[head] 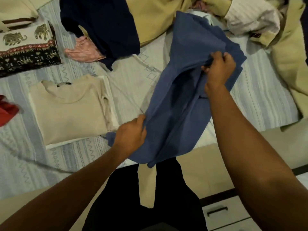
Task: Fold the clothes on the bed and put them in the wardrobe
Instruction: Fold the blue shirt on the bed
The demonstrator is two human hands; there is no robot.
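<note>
Blue garment [183, 97]: plain mid-blue cloth, soft and creased, with no print showing. A deep fold runs down its middle.
Where it is: stretched between both hands over the near edge of the bed [83, 155]. Its far end lies on the bedcover and its near end hangs past the edge.
Left hand [131, 135]: fingers curled tight, pinching the garment's near left edge.
Right hand [220, 69]: fingers curled, gripping a bunch of cloth farther up on the right side.
Count: one blue garment, with two hands on it. Also one folded cream shirt [70, 110], one navy garment [103, 25], one pink garment [83, 50], one elephant-print cloth [25, 47] and one red cloth [6, 109].
Direction: the long axis runs diagonally, from far right to near left.
Folded cream shirt: flat on the bed, just left of the left hand.
</note>
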